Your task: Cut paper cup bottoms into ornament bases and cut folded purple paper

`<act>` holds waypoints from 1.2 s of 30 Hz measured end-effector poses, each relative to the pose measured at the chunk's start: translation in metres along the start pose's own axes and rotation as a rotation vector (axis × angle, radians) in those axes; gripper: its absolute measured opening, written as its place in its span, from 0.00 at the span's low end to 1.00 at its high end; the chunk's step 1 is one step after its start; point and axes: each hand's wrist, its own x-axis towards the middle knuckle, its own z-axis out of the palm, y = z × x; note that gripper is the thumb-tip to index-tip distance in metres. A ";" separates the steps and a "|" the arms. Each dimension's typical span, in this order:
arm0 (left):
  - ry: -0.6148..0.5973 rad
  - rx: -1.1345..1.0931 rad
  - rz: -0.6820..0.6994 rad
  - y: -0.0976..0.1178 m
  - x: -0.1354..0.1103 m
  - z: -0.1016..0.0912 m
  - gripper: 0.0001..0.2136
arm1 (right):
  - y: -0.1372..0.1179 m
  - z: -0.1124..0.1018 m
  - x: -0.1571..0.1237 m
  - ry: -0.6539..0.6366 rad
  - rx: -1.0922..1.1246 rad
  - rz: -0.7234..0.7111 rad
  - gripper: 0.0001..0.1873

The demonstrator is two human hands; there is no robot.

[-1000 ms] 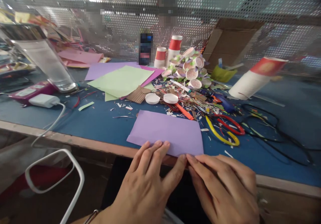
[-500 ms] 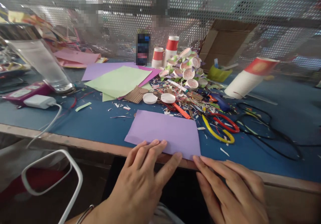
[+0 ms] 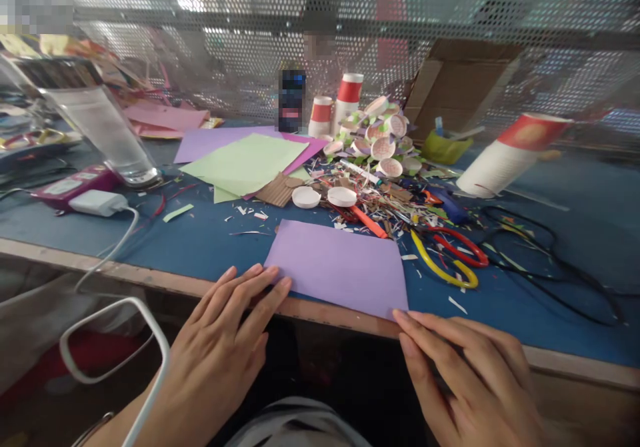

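A sheet of purple paper, seemingly folded, lies along the front edge of the blue table. My left hand rests its outstretched fingers at the paper's lower left corner. At the lower right corner, the index fingertip of my right hand touches the paper; its fingers are extended and the thumb hangs apart below the table edge. Just beyond the paper are two white paper-cup bottoms and an orange-handled tool. Scissors with yellow and red handles lie to the right.
Paper scraps surround a heap of cut cup bottoms. Green paper sheets lie left of it. A glass of water and white charger stand left; stacked paper cups lean right, near a black cable.
My left hand has slid left along the paper's near edge, to its left corner. My right hand stays at the right corner. The view has shifted slightly.
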 end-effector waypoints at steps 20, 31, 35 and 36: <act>0.172 -0.410 -0.149 0.004 0.012 -0.019 0.13 | 0.006 -0.016 0.036 0.064 -0.024 -0.213 0.15; -0.367 -1.675 -0.633 0.024 0.052 -0.033 0.29 | -0.002 -0.044 0.074 -0.036 -0.080 -0.319 0.14; -0.245 -1.776 -0.794 0.029 0.069 -0.036 0.24 | -0.003 -0.034 0.094 0.020 -0.007 -0.515 0.07; -0.176 -1.777 -0.844 0.027 0.075 -0.037 0.21 | -0.002 -0.031 0.100 0.022 0.026 -0.518 0.08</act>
